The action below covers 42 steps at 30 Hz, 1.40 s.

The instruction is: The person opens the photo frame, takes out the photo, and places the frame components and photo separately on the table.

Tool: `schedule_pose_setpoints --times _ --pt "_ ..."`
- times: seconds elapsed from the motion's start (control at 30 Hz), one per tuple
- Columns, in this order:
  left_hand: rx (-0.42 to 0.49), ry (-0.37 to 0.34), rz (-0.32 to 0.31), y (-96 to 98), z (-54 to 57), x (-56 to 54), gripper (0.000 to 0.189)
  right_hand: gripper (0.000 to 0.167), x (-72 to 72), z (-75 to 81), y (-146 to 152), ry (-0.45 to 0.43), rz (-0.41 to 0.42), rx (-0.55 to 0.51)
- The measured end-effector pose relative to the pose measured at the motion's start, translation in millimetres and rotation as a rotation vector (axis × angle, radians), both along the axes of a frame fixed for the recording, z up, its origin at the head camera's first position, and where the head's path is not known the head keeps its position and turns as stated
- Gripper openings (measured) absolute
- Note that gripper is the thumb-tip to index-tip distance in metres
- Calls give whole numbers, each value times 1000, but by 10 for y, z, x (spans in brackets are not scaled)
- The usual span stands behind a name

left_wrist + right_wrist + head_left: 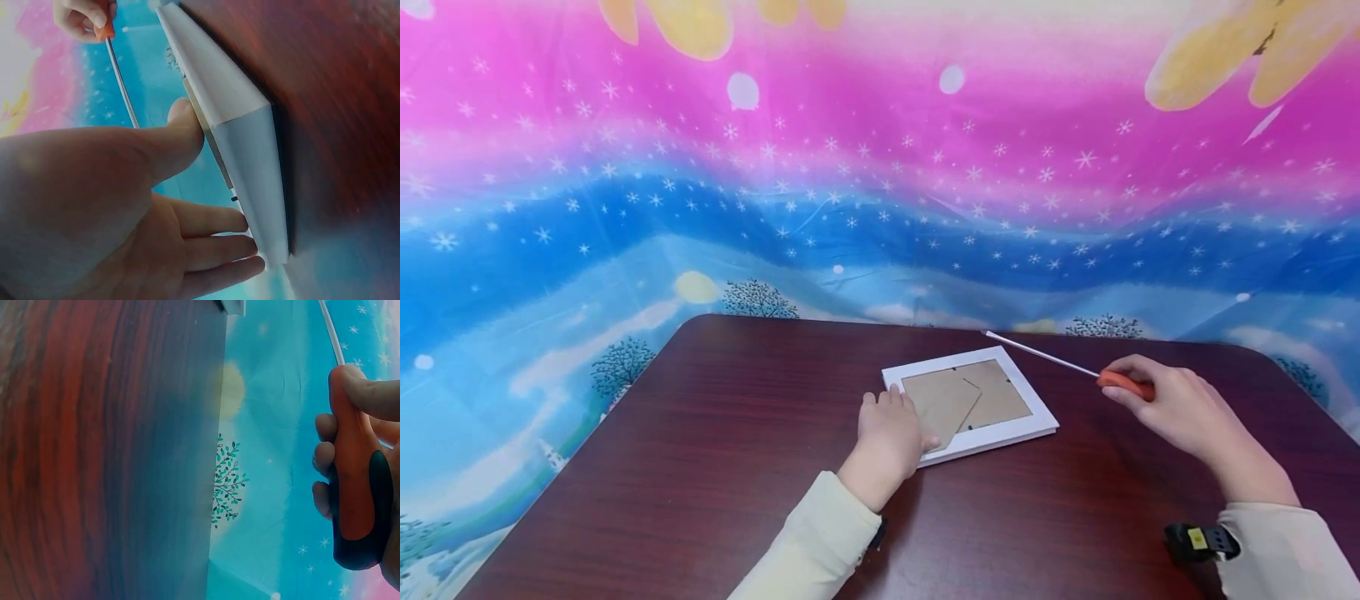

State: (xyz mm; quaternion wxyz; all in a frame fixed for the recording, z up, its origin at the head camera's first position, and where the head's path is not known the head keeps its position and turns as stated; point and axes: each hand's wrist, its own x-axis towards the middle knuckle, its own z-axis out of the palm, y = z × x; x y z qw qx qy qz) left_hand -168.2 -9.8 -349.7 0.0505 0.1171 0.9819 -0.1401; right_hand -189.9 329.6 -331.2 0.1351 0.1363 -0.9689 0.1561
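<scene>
Now, the white picture frame [1025, 392] lies back-up on the table [737, 400], probably light, stiff and a little slick; its rigid rim looks the safe hold, its thin brown stand [942, 404] the weak spot. At the frame's left edge, the left hand [891, 433] rests, fingers nearly straight, thumb at the stand, gripping nothing. Right of the frame, the right hand [1183, 408] wraps an orange-handled screwdriver [1123, 385].

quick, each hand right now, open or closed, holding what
Left hand: open, touching the frame.
Right hand: closed, holding the screwdriver by its handle.
</scene>
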Motion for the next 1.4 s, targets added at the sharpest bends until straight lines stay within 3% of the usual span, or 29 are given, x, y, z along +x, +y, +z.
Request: schedule_pose_setpoints --times 0.3,0.47,0.73,0.87,1.13,1.4 --pt "-86 50 4 107 -8 63 81 30 -19 -4 11 -13 1 5" --pt "-79 63 -14 88 12 66 81 30 -26 8 6 -14 -2 6" --pt "58 -15 -26 -46 95 -12 84 31 -25 20 -4 -26 -8 12" --pt "152 -15 -57 -147 125 -63 76 31 -24 21 0 -28 -9 10" --pt "368 3 -121 -405 70 -234 47 32 -2 25 -10 -35 -6 2" --pt "465 -32 -114 -564 -29 -356 54 31 27 28 -9 -26 -10 5"
